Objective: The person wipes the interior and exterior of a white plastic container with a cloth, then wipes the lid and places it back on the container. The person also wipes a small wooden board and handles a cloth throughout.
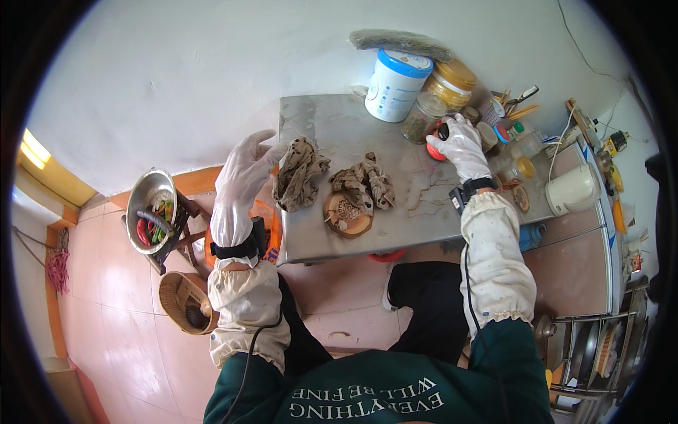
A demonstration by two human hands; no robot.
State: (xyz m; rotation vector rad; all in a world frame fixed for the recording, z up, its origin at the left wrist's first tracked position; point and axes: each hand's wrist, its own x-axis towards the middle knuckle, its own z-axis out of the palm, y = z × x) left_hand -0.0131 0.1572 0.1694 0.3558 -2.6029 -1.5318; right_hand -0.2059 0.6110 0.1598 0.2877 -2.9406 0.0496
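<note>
My left hand (246, 169), in a thin whitish glove, is raised at the left end of the metal-topped table (418, 222). Its fingers are apart and hold nothing. Beside it lies a crumpled, patterned brown cloth (301, 175); whether the thumb touches it, I cannot tell. My right hand (461, 146), gloved too, grips a red object with a black part (435, 149) among the jars, and hides much of it. A second rumpled cloth (378, 183) lies mid-table, partly over a round wooden trivet (349, 225) with a pattern of holes.
A white can with a blue lid (397, 85), a glass jar (424, 116) and a gold-lidded tub (451, 82) stand at the back. More jars (516, 169) and a white electric kettle (574, 190) are at right. On the left, a metal basin (153, 212) holds peppers, above a basket (185, 302).
</note>
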